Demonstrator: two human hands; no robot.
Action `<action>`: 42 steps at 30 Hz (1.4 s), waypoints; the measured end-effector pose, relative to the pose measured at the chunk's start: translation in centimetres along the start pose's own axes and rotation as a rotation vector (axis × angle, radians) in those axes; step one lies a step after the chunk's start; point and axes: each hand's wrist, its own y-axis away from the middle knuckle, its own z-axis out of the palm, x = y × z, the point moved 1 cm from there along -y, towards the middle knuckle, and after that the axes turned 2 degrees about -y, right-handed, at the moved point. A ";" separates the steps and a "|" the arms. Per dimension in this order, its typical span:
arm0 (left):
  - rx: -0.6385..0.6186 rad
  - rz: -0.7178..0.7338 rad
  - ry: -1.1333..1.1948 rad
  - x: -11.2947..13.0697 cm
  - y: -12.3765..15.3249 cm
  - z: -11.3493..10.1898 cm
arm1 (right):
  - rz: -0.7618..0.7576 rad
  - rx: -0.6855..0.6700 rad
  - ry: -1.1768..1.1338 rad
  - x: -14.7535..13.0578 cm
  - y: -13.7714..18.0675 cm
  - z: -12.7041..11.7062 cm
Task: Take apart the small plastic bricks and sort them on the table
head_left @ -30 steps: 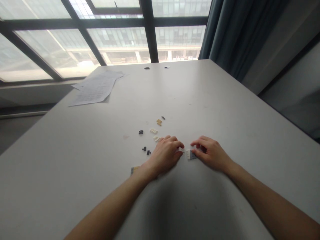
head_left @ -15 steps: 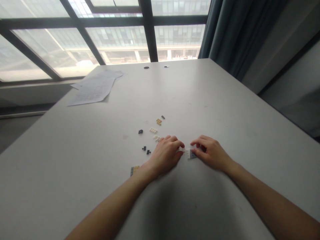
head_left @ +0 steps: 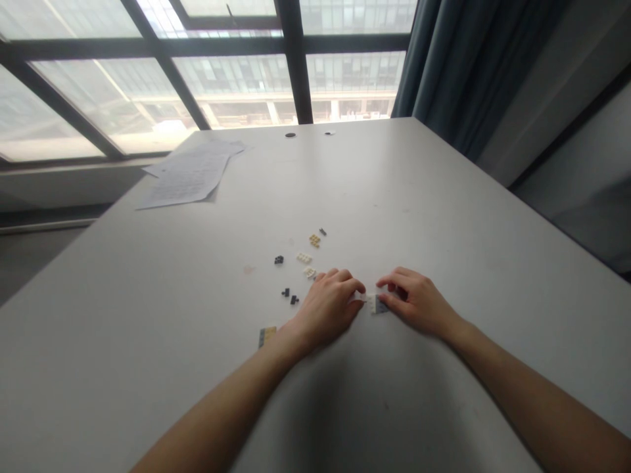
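Note:
A flat piece of joined white and grey building bricks [head_left: 373,305] lies on the table between my hands. My right hand [head_left: 419,301] has its thumb on the grey end, with the index finger curled above. My left hand [head_left: 332,301] comes in from the other side, thumb and index finger pinched on a small white brick [head_left: 363,297]. That brick is mostly hidden by the fingertips and sits close to the white end of the joined piece. I cannot tell whether the two touch.
Left of my left hand lie white plates [head_left: 303,257], a tan plate [head_left: 314,240], a black brick [head_left: 279,260], small black pieces [head_left: 294,299] and a grey piece [head_left: 323,231]. My left forearm partly covers a tan-and-grey piece [head_left: 267,336]. Papers [head_left: 185,180] rest at the far left.
The small white brick in my left fingers is slightly nearer the joined piece. My right hand has hardly moved. The whole view has shifted a little.

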 end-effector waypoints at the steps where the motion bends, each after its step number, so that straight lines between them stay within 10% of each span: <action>1: 0.000 0.002 -0.001 0.0 0.0 0.0 | 0.001 -0.001 0.002 0.0 0.0 0.0; 20: 0.020 0.015 -0.015 -0.5 0.1 0.0 | 0.014 -0.009 -0.005 0.0 0.0 0.0; 29: 0.185 0.025 0.141 0.2 -0.2 -3.7 | 0.018 -0.014 -0.003 0.1 0.1 0.0; 42: 0.407 -0.156 0.179 -5.3 3.2 -6.4 | 0.006 -0.012 -0.019 0.4 0.0 0.2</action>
